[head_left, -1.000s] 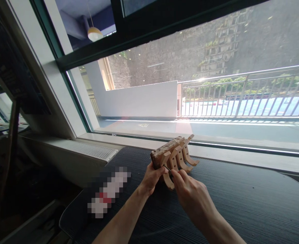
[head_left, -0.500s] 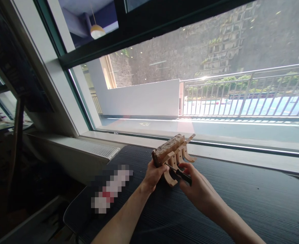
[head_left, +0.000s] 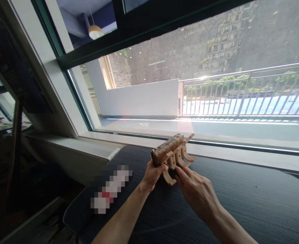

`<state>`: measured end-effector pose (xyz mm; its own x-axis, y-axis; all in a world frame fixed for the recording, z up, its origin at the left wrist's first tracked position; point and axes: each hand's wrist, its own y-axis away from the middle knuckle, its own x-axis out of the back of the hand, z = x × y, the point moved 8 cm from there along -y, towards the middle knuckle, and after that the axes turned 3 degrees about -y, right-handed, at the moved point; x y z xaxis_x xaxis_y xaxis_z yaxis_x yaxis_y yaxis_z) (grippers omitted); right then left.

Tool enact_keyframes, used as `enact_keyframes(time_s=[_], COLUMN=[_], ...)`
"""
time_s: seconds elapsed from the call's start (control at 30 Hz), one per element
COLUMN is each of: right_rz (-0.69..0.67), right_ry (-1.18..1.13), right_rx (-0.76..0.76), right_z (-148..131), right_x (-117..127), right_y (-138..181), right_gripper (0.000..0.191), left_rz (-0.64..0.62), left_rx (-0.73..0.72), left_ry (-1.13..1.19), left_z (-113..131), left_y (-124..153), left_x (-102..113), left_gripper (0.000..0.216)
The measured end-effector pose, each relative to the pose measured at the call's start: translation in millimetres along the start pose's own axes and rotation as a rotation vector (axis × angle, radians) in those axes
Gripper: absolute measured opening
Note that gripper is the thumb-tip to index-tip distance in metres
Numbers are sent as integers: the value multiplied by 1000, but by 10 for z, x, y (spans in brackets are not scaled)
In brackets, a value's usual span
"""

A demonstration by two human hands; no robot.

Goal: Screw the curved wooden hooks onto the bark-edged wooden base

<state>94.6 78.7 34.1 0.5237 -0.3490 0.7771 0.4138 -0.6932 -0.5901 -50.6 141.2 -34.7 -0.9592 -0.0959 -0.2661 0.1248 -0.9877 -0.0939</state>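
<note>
A wooden hook rack (head_left: 167, 147), made of a rough, bark-covered log piece with several curved pale wooden hooks along its side, is held tilted above the dark table. My left hand (head_left: 152, 176) is closed around its near end, thumb lying by the nearest hook. In my right hand (head_left: 196, 186) is a screwdriver (head_left: 174, 173); its black handle is mostly covered by my fingers. The thin shaft points left toward the nearest hook, close to my left thumb. Where its tip meets the wood is hidden.
The dark wood-grain table (head_left: 241, 200) has rounded corners. A blurred-out pale and red item (head_left: 111, 191) lies at its left. Beyond the table are a window sill (head_left: 215, 149) and a large window. A white slatted radiator cover (head_left: 93, 147) stands at the left.
My right hand has slid forward and left along the screwdriver, its fingers now near the hooks and covering most of the handle. My left hand and the rack have barely moved.
</note>
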Motion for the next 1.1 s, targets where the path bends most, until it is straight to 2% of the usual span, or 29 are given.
enact_keyframes(time_s=[0.13,0.2,0.27,0.37,0.53,0.63,0.7,0.77,0.83,0.87,0.97,1.1], right_rz=[-103,-175,-214,-217,-96,-49,-21,-31,-102,-143,-189,-210], right_ry=[-378,-476,-414,-205,10,50,-22,-183,-385,-462,-507,-295], right_rx=[-348,-428,-420,-352,-66,44,-5,-163,-372,-425,-461,-411], right_z=[318,394,403,355,82,-43,-4,149,339,389,453,440], right_x=[-151,-199,-174,-82,28,2,-10,-51,-160,-213,-262,-175], right_y=[-12,-16,-29,-34,-25,-9,-16,-24,-1,7,-2,-27], right_gripper=[32,35,34,28,17,21,22,24,32,36,40,35], left_rz=[13,24,33,21,-1,1,6,20,27,23,8,-39], left_rx=[6,11,13,5,-6,-16,-25,-21,-12,-9,-18,-68], left_ry=[-14,-10,-3,3,24,38,32,18,7,7,7,24], left_z=[26,37,43,51,36,22,21,18,15,14,12,19], left_y=[12,18,23,29,26,19,18,19,17,14,-2,-16], left_x=[-9,-12,-14,-33,-41,-28,-25,-23,-27,-32,-39,-66], left_gripper=[36,37,38,40,41,39,38,36,36,37,40,42])
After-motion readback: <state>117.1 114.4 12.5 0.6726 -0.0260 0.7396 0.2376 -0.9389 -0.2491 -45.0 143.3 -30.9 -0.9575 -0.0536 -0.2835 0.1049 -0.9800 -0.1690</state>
